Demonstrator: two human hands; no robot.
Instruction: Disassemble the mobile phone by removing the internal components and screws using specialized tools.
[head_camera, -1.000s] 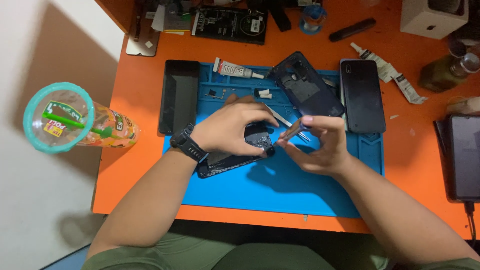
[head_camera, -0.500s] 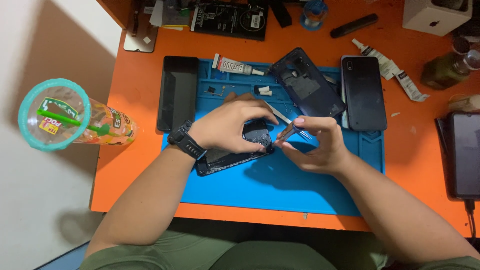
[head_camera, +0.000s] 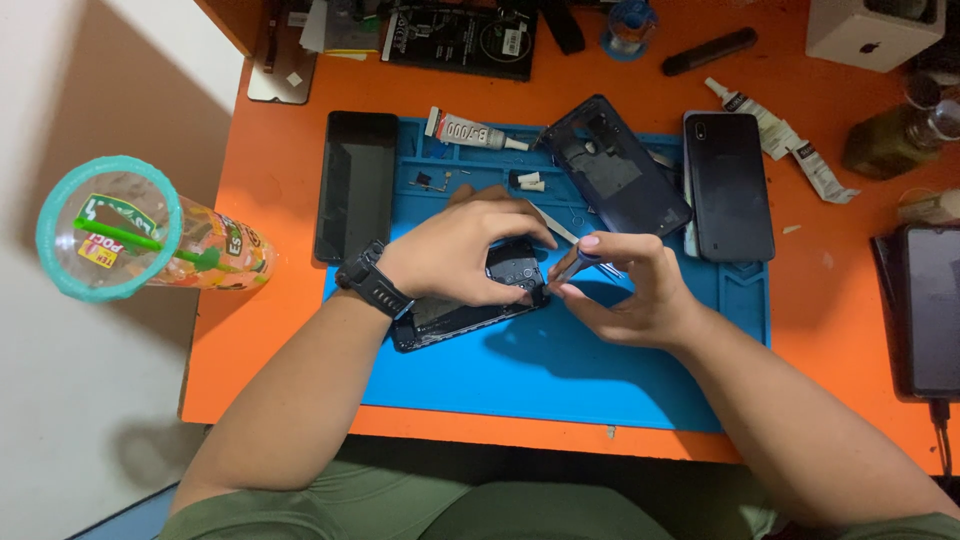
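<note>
The black, flat, opened smartphone (head_camera: 470, 300) lies on my blue rubber repair mat, its back cover off and its dark inner parts facing up. It sits slanted, lower end toward the left, upper end toward the right. The slim metal-tipped screwdriver with a dark blue handle (head_camera: 568, 264) stands tilted, tip down on the phone's upper right corner.

black wristwatch (head_camera: 372, 281), bare forearms, olive trousers (head_camera: 400, 505)

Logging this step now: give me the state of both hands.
Left hand: closed on the opened phone, pressing it to the blue mat.
Right hand: closed, pinching a small tool against the phone.
</note>
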